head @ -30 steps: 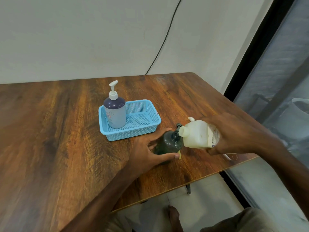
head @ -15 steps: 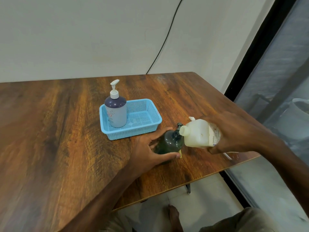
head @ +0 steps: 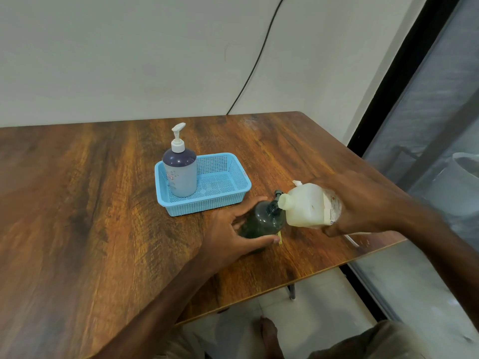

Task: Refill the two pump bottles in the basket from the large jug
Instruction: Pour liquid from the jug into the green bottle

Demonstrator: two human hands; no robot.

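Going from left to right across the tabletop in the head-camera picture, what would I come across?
A pump bottle standing in the blue basket → left hand → dark bottle it grips → jug, tipped toward that bottle → right hand holding the jug.

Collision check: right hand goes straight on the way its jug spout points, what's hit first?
Likely the dark green bottle: its neck is at the spout of the white jug in the right hand. Left hand grips it.
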